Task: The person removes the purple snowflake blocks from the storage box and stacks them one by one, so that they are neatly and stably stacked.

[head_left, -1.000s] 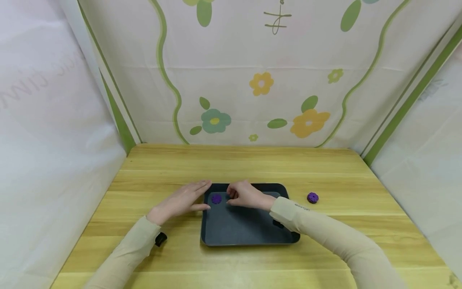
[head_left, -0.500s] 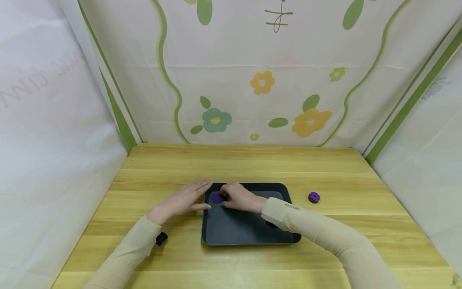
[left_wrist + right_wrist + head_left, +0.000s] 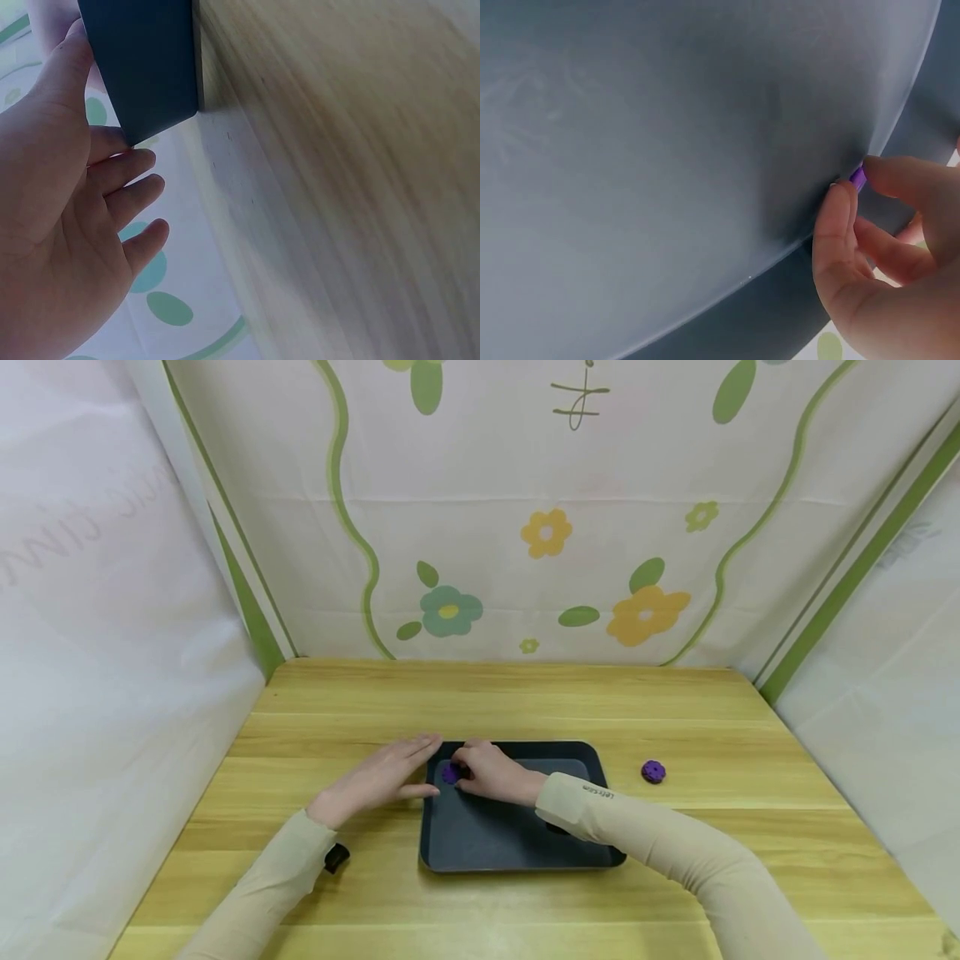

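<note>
A dark rectangular tray (image 3: 517, 839) lies on the wooden table. My left hand (image 3: 375, 782) rests against its far left corner with fingers extended. In the left wrist view the thumb and index finger touch the tray's outer wall (image 3: 150, 67), the other fingers spread loosely. Inside the tray, near that same corner, is a purple scalloped disc (image 3: 450, 774). My right hand (image 3: 495, 775) reaches over the tray and pinches the disc between thumb and fingertips; the right wrist view shows just a sliver of purple between them. Much of the disc is hidden by the fingers.
Another purple scalloped disc (image 3: 653, 771) lies on the table (image 3: 720, 735) to the right of the tray. White patterned cloth (image 3: 465, 468) hangs behind the table and along both sides. Black wrist devices sit under both sleeves.
My right hand has moved left inside the tray, from beside the disc to pinching it. The left hand stays at the tray's corner, and the disc outside the tray has not moved.
</note>
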A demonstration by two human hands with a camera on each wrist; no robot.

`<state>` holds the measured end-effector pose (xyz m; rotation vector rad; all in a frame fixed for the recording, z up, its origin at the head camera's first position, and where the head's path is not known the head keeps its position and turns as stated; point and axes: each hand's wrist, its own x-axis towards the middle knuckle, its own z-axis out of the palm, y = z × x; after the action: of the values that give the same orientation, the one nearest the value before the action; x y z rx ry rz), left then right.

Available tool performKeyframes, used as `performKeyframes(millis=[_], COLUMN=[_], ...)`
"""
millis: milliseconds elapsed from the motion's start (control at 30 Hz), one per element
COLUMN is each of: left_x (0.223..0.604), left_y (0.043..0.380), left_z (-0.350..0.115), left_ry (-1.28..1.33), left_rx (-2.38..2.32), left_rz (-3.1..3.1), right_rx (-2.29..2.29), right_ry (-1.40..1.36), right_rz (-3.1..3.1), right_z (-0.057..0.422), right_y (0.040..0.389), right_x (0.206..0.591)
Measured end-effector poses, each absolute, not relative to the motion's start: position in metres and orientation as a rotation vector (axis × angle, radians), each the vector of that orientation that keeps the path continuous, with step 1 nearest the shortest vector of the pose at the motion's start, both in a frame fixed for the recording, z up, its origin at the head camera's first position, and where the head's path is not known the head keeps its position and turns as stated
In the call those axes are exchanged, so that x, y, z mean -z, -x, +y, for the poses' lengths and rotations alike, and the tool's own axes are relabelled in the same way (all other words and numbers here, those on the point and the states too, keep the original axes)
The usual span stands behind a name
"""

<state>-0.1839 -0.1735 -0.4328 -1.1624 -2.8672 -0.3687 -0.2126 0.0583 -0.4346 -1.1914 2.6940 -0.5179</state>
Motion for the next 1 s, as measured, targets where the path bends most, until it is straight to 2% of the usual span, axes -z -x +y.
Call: performKeyframes(millis=[1000], left_x=[0.4340], left_y=[0.1819], left_z=[-0.1745], left_ry=[1.140], left_rx=[0.429], left_rz=[-2.879], right_rx=[0.546], right_ry=[1.238], right_rz=[2.575], right_z=[0.0612], right_y=[0.2170], right_x=[0.4326])
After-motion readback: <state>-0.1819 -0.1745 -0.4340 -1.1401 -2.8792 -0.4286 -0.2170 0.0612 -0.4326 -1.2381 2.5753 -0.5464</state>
